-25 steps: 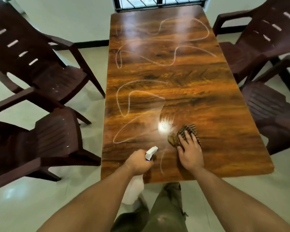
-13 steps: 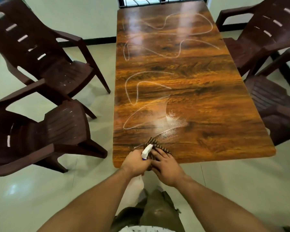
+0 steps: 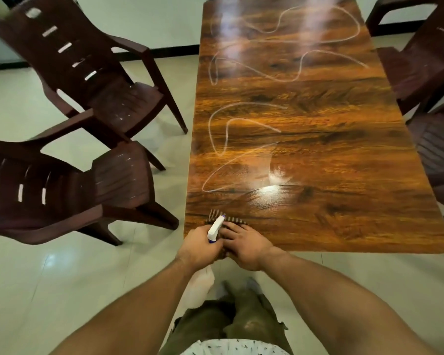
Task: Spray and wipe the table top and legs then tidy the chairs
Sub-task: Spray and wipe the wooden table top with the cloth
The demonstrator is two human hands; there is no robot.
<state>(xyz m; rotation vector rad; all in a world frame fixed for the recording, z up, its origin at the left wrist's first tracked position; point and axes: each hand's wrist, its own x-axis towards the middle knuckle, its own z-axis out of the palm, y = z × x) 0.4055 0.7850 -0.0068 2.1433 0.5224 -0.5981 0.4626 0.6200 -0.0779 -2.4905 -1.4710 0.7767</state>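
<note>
At the desk's [image 3: 318, 149] near left corner, the right hand [image 3: 244, 245] presses flat fingers on the striped cloth [image 3: 235, 221]; just left, the left hand [image 3: 200, 243] grips the spray bottle [image 3: 215, 228] (nozzle pointing far).

Cloth [image 3: 237, 221] mostly under R hand [image 3: 244, 245], spray bottle [image 3: 201, 283] blurred below L hand [image 3: 199, 245] — R chairs [image 3: 420, 67] (both) cropped.

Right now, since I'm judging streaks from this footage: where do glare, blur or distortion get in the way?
Head view throughout: bright glare spot on the table toward the near end; softer sheen washes over the far spray lines; wide-angle bending curves the table edges and chairs; the cloth looks slightly smeared.
</note>
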